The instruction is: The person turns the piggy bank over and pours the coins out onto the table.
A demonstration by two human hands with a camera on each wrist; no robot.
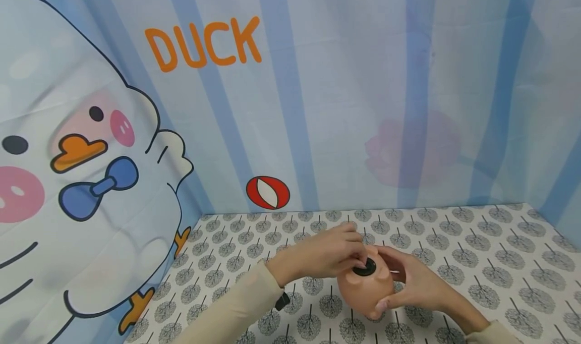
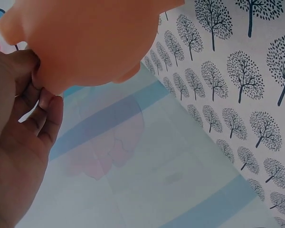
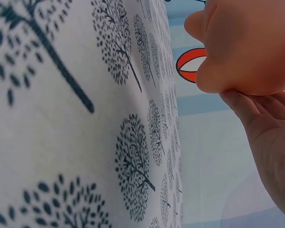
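A peach-orange piggy bank (image 1: 365, 293) with stubby feet is tipped over, its underside and round black plug (image 1: 365, 267) facing up toward the head camera. My right hand (image 1: 419, 283) grips the body from the right, thumb near the lower end and fingers round the far side. From the left my left hand (image 1: 324, 253) reaches over, its curled fingertips pinching at the plug. In the left wrist view, the left hand (image 2: 23, 128) is at the edge of the bank (image 2: 99, 42), and the plug is hidden there. The right wrist view shows the right hand (image 3: 268, 128) against the smooth body (image 3: 256, 47).
Under the hands lies a white cloth (image 1: 254, 293) printed with dark trees. Behind it hangs a blue-striped curtain (image 1: 340, 107) with a red ball print, and a large duck print (image 1: 113, 243) covers the left side. A small black object (image 1: 282, 301) sits at the left wrist.
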